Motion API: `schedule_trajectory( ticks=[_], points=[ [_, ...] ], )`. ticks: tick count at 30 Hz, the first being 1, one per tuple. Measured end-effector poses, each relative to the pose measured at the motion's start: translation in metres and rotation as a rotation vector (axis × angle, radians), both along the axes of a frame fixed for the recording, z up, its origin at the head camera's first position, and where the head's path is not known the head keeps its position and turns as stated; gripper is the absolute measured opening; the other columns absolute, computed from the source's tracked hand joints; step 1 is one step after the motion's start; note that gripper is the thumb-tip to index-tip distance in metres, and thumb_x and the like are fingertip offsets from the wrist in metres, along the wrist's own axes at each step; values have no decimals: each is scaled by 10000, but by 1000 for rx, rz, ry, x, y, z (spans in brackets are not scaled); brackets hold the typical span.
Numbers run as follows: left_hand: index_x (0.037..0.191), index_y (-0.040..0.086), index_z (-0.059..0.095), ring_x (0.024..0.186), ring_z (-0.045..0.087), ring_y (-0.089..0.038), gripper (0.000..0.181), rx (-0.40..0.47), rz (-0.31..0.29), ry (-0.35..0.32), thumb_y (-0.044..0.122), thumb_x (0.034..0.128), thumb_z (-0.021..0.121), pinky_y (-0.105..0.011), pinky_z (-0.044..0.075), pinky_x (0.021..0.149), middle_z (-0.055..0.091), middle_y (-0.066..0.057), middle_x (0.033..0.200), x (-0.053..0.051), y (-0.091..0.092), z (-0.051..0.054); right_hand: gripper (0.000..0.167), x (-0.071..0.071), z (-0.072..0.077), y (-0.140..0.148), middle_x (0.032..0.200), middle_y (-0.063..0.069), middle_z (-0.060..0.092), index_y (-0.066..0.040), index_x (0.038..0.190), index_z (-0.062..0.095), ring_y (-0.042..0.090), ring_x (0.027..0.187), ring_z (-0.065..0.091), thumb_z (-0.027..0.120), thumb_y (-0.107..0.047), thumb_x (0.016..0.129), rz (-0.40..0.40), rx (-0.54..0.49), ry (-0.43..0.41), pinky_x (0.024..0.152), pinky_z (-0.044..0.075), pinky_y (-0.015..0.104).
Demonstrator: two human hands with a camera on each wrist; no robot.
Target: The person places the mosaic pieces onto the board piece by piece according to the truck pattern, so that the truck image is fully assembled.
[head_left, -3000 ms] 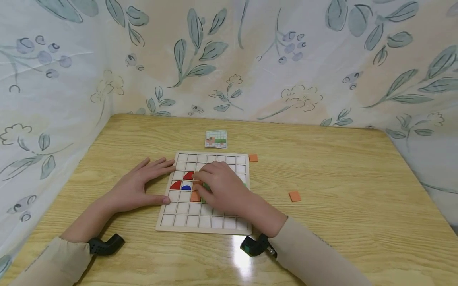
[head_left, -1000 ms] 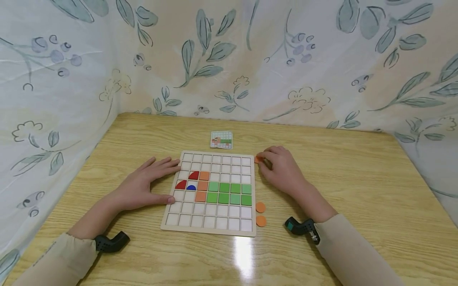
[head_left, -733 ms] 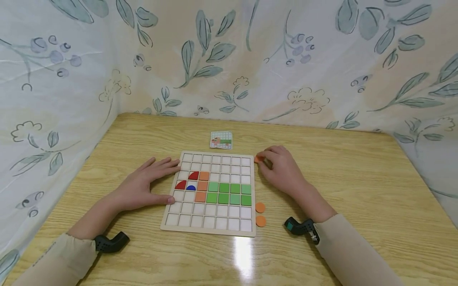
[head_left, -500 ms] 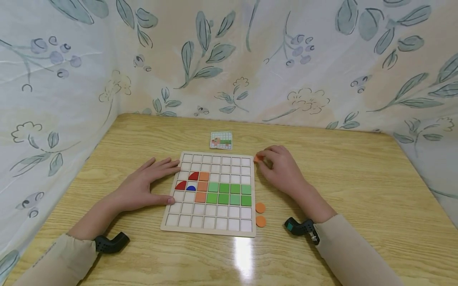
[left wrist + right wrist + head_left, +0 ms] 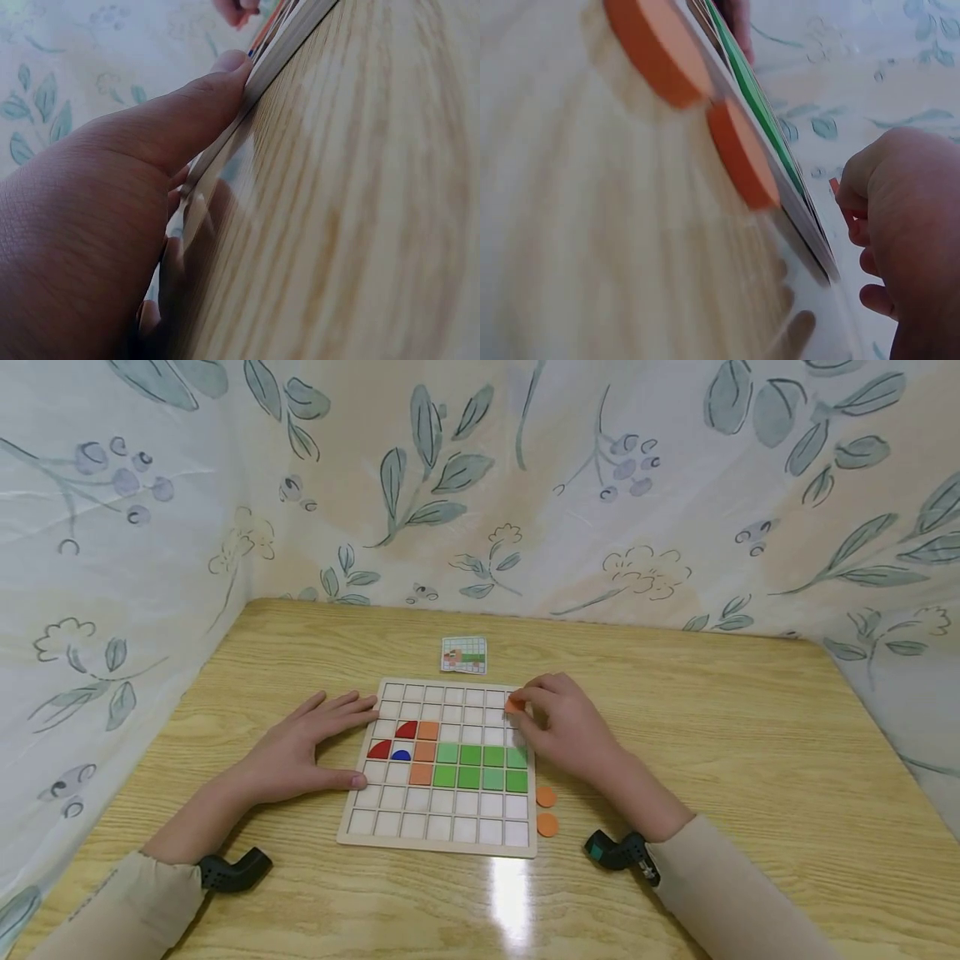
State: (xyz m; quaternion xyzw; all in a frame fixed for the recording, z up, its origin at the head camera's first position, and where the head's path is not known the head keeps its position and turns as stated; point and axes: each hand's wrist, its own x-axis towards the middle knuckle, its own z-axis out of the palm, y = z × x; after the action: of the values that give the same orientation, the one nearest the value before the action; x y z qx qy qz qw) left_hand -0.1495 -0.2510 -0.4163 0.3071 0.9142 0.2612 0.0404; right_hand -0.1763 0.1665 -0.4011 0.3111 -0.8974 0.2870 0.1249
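Observation:
A wooden grid board (image 5: 435,848) lies flat on the table. Several green squares (image 5: 470,756), orange squares (image 5: 424,751), two red quarter circles (image 5: 406,730) and a blue half circle (image 5: 402,755) fill some of its cells. My left hand (image 5: 296,752) rests at the board's left side, fingers spread against the edge and thumb on the rim. Over the upper right corner, my right hand (image 5: 558,722) pinches an orange square tile (image 5: 514,705) between thumb and fingers. In the right wrist view the tile (image 5: 835,184) is mostly covered by the fingers.
Two orange discs (image 5: 546,797) lie beside the board's lower right edge. Behind the board is a small printed card (image 5: 463,655) with a coloured grid picture. Leaf-patterned cloth (image 5: 600,527) hangs beyond the table.
My right hand left the board's middle, took an orange square beside the upper right corner, and has now carried it left over that corner. The left hand stays at the board.

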Motion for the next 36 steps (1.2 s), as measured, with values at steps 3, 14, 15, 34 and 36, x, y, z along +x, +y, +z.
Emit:
schedule_trajectory(
  ticks=[3,14,15,34,36],
  points=[
    [1651,233,524,1635,309,-303,921,-3,-1,1,624,886,856,-462,48,1366,413,28,1737,-1,0,-1,178,5,-1,-7,1097,105,735,-33,1137,826,297,1024,631,777,-128,994,32,14,21,866,587,442],
    [1658,220,511,1641,290,-319,927,-10,1,-23,620,894,850,-533,69,1362,402,17,1742,0,5,4,162,22,-2,-34,1110,77,748,-50,1111,828,267,1053,682,811,-126,969,169,14,93,952,586,421],
    [1658,221,512,1641,290,-317,931,-9,0,-22,621,890,853,-531,68,1362,403,19,1742,0,5,4,155,23,-2,-37,1106,67,748,-57,1106,828,259,1049,680,810,-128,970,175,16,96,950,584,415],
    [1640,217,536,1629,318,-322,900,11,-2,8,602,894,860,-518,72,1362,420,11,1733,2,1,-1,130,39,-7,-95,1057,-1,748,-102,1092,843,207,995,673,802,-157,981,297,8,132,957,565,381],
    [1637,220,541,1627,324,-319,897,14,-4,17,604,892,862,-510,72,1362,425,15,1730,1,1,-1,115,40,-6,-99,1060,-8,743,-115,1079,840,197,980,662,800,-170,986,308,7,130,944,561,376]
  ],
)
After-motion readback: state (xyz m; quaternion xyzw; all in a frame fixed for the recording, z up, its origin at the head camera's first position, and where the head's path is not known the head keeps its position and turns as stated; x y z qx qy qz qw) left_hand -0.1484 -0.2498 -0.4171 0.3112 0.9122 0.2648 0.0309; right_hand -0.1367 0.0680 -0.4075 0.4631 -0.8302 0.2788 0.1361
